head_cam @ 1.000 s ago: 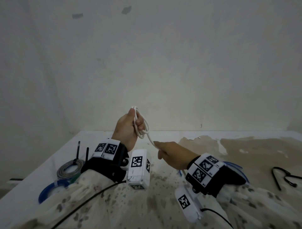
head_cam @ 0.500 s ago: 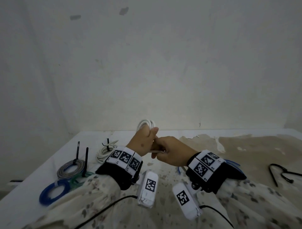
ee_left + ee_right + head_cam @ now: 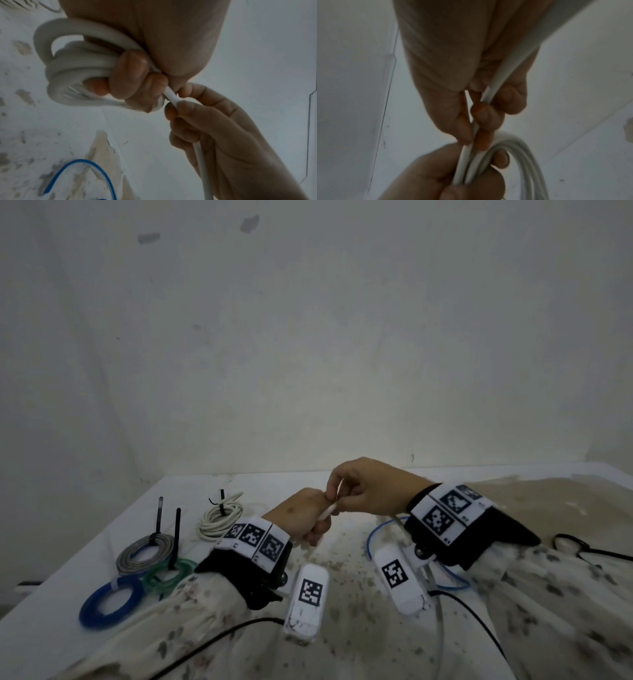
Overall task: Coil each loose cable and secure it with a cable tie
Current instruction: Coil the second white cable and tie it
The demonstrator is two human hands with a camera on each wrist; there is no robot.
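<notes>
My left hand (image 3: 308, 518) grips a small coil of white cable (image 3: 73, 70) above the table, its fingers (image 3: 128, 75) curled round the loops. My right hand (image 3: 359, 491) sits just above and to the right, pinching the cable's free strand (image 3: 330, 506) where it leaves the coil (image 3: 513, 152). The strand (image 3: 501, 75) runs back through the right palm and down past the wrist. Both hands nearly touch.
Tied coils lie at the left of the white table (image 3: 85, 645): a white one (image 3: 219, 518), a grey one (image 3: 144, 553), a green one (image 3: 169, 575) and a blue one (image 3: 109, 601). A loose blue cable (image 3: 373, 535) lies under my right wrist. Black cable ties (image 3: 582, 549) lie at the right.
My left hand has dropped from chest height toward the table with the coil. My right hand has risen above it and slid along the strand to the coil.
</notes>
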